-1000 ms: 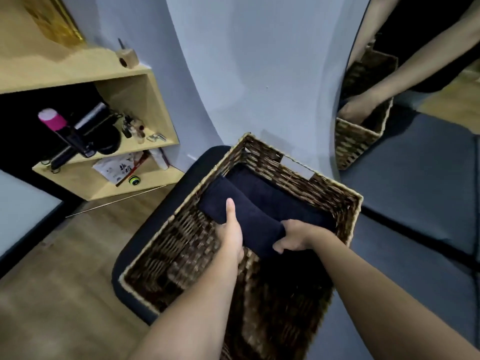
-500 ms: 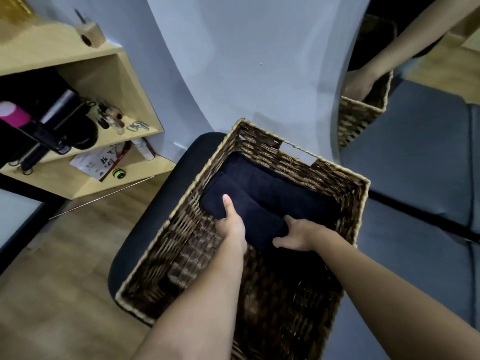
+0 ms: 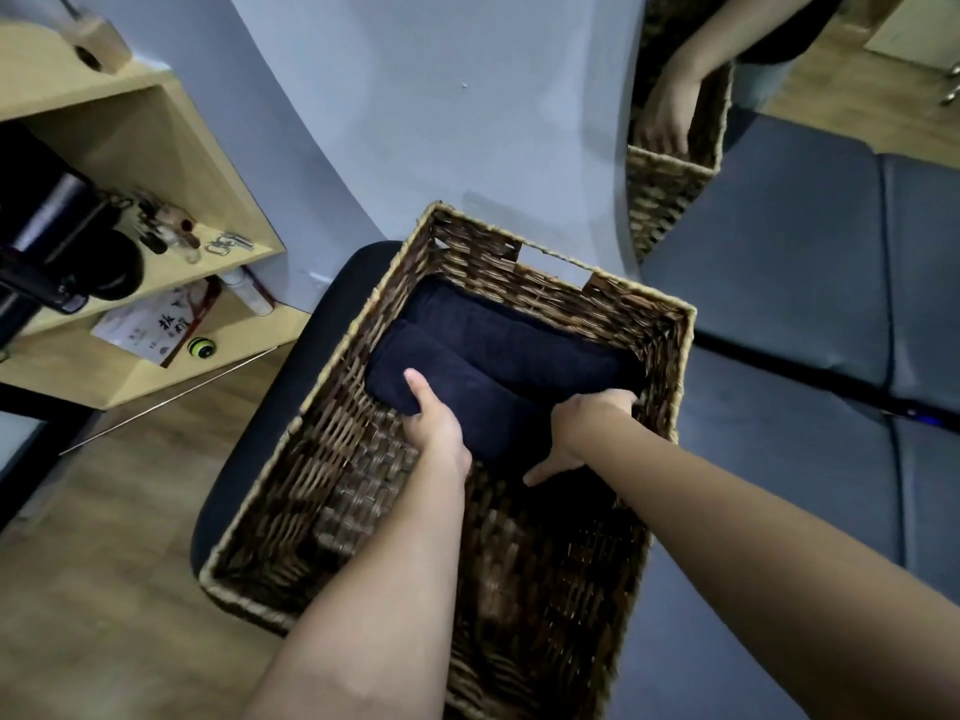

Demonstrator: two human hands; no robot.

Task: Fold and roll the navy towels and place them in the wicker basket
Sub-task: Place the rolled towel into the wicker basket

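Since the earlier frame the rolled towel [image 3: 467,394] had sunk lower, snug against the other towel [image 3: 519,335] at the far end of the basket [image 3: 332,459]. The left hand [image 3: 436,423] gripped its left end, thumb on top; the right hand [image 3: 582,433] cupped its right end, probably steadying the roll so it stayed tight.

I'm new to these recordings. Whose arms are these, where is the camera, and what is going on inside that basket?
The camera sits on a person's head, looking down at their own bare arms. Both reach into a rectangular brown wicker basket that rests on a dark cushioned seat. The left hand and right hand grip the ends of a rolled navy towel, beside a second navy towel roll at the far wall. The mirror at right repeats the scene.
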